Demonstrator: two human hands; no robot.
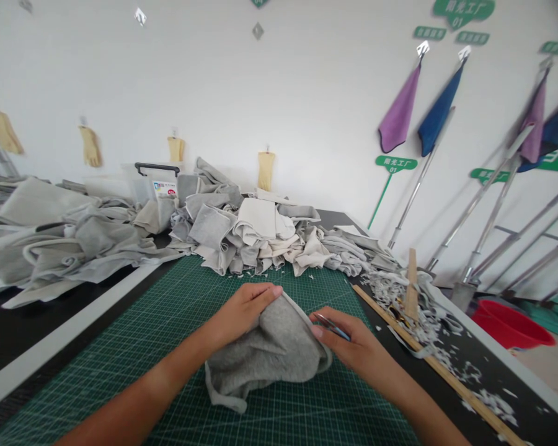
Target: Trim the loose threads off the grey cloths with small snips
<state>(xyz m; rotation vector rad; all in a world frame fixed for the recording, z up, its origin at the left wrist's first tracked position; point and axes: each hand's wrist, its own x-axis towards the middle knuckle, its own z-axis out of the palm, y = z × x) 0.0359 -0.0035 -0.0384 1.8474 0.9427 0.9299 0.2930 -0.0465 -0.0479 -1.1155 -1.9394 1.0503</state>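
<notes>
A grey fleece cloth [265,353] with a pale bound edge lies bunched on a green cutting mat [177,322]. My left hand [244,313] grips the top of the cloth and pinches its edge. My right hand [348,341] holds small metal scissors [332,326] against the cloth's right side. The scissor blades point left, and the fingers hide part of the tool. Both forearms reach in from the bottom of the view.
A large heap of grey and cream fabric pieces [255,232] rises behind the mat. To the right, white trimmings [423,313] and a wooden ruler [439,371] lie on the black table. A plastic storage box [155,186] stands behind the heap, and a red basin [511,325] sits on the floor.
</notes>
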